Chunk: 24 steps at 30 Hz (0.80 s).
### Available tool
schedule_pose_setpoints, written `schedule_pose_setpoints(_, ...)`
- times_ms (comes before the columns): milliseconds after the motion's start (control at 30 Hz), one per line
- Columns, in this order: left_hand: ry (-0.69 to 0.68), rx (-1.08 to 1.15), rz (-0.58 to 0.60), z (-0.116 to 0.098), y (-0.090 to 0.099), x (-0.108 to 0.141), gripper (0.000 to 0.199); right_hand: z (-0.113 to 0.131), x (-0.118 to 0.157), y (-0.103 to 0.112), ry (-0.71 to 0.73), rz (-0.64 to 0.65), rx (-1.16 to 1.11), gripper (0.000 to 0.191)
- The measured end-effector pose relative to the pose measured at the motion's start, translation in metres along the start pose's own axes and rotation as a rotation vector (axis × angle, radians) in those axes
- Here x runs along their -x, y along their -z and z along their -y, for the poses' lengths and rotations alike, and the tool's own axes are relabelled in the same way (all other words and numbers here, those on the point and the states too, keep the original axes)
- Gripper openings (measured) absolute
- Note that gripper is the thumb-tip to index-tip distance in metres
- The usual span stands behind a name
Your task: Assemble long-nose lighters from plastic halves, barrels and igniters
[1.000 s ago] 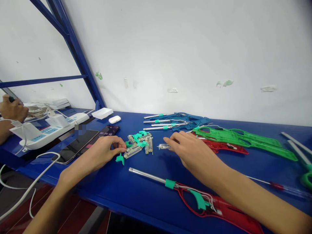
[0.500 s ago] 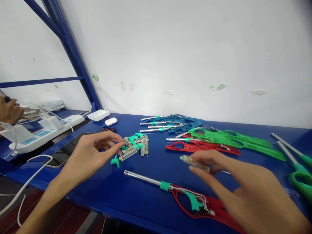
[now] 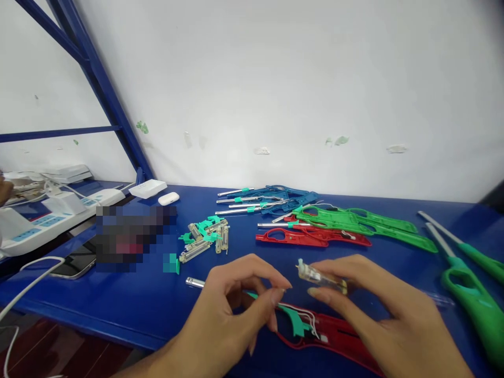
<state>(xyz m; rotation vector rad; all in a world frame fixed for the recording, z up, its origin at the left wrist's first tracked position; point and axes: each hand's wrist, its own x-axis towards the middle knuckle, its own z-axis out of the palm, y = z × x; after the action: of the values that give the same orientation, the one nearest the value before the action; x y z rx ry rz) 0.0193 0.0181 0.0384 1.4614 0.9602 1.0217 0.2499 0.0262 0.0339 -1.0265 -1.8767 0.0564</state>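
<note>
My right hand (image 3: 378, 304) pinches a clear lighter fuel tank (image 3: 321, 276) between thumb and fingers, its pale valve end pointing left. Beside it, my left hand (image 3: 240, 310) is closed, thumb and index tips together; whatever they hold is too small to make out. The two hands are apart. Under them lies an opened red lighter half-shell (image 3: 338, 338) with a green trigger (image 3: 295, 321), white wires and a metal tube (image 3: 195, 283); my left hand hides part of it. Several more fuel tanks (image 3: 197, 250) and green triggers (image 3: 213, 238) sit in a heap behind my left hand.
Blue lighter shells (image 3: 289, 197), green shells (image 3: 366, 220) and red shells (image 3: 291, 238) lie towards the wall. Whole green lighters (image 3: 468, 294) rest at right. A power strip (image 3: 23, 239), phone (image 3: 76, 262), white earbud case (image 3: 168, 198) and cable (image 3: 29, 283) are at left.
My left hand has moved right, away from the tank heap, to just beside the fuel tank in my right hand. The right hand still holds the tank. The view has shifted slightly right.
</note>
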Motion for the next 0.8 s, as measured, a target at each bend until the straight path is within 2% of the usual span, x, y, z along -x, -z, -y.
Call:
schedule_pose_setpoints(100, -0.065, -0.104, -0.094, 0.002, -0.001, 0.004, 0.012, 0.002, 0.002, -0.004, 0.031, -0.011, 0.008, 0.020)
schedule_pose_setpoints(167, -0.239, -0.259, -0.184, 0.005, 0.000, 0.006, 0.007, 0.003, 0.004, -0.006, 0.082, -0.003, 0.017, 0.017)
schedule_pose_setpoints(233, -0.433, -0.413, -0.243, 0.010, 0.001, 0.008, 0.017, 0.004, 0.007, -0.008, 0.132, 0.002, 0.023, 0.013)
schedule_pose_setpoints(300, -0.543, -0.501, -0.262, 0.015, 0.001, 0.009, 0.023, 0.004, 0.010, -0.010, 0.166, 0.013, 0.022, 0.013)
schedule_pose_setpoints(500, -0.615, -0.577, -0.279, 0.023, 0.001, 0.011, 0.032, 0.002, 0.016, -0.010, 0.219, 0.059, 0.007, 0.021)
schedule_pose_setpoints(800, -0.592, -0.597, -0.287, 0.024, 0.001, 0.013, 0.036, 0.003, 0.016, -0.009, 0.248, 0.088, 0.025, 0.024)
